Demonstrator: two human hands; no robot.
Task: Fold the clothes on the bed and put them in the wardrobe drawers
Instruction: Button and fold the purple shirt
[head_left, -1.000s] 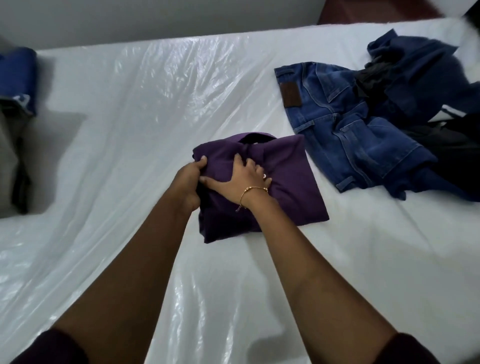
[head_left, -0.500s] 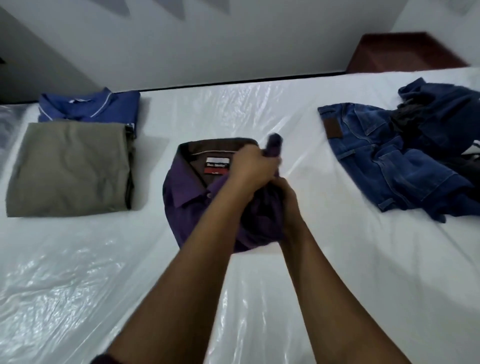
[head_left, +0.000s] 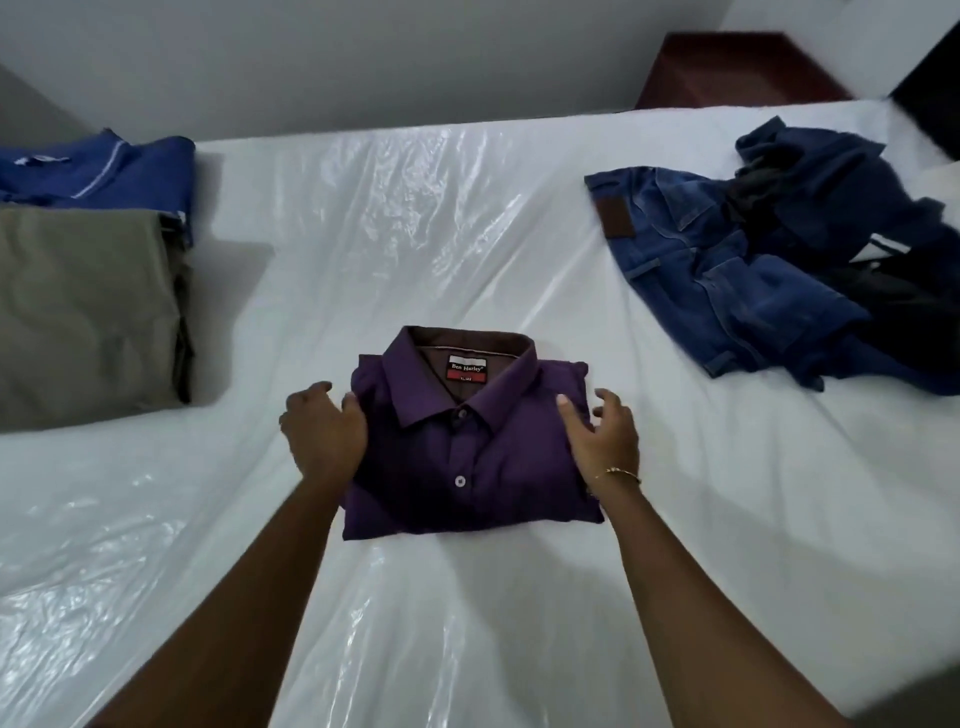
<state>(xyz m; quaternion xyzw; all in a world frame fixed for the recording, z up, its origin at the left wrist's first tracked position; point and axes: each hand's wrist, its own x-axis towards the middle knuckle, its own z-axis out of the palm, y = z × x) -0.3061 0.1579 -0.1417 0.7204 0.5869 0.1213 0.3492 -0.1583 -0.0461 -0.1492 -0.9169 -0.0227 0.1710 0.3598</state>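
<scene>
A folded purple shirt (head_left: 467, 447) lies collar-up in the middle of the bed (head_left: 467, 597), its label showing. My left hand (head_left: 324, 434) rests at the shirt's left edge with relaxed fingers. My right hand (head_left: 602, 441) touches the right edge, thumb on the cloth and fingers spread loosely. Neither hand grips the shirt. Unfolded blue jeans (head_left: 727, 275) lie at the right, mixed with dark clothes (head_left: 893, 291).
A folded olive garment (head_left: 88, 306) and a folded blue polo shirt (head_left: 104, 171) sit at the left of the bed. The mattress is wrapped in shiny plastic. A dark red wooden piece of furniture (head_left: 737, 70) stands beyond the far right edge.
The purple shirt was flipped over: a second ago it lay back-up, half a second ago both hands gripped it in mid-turn, now it lies front-up and the hands have let go.
</scene>
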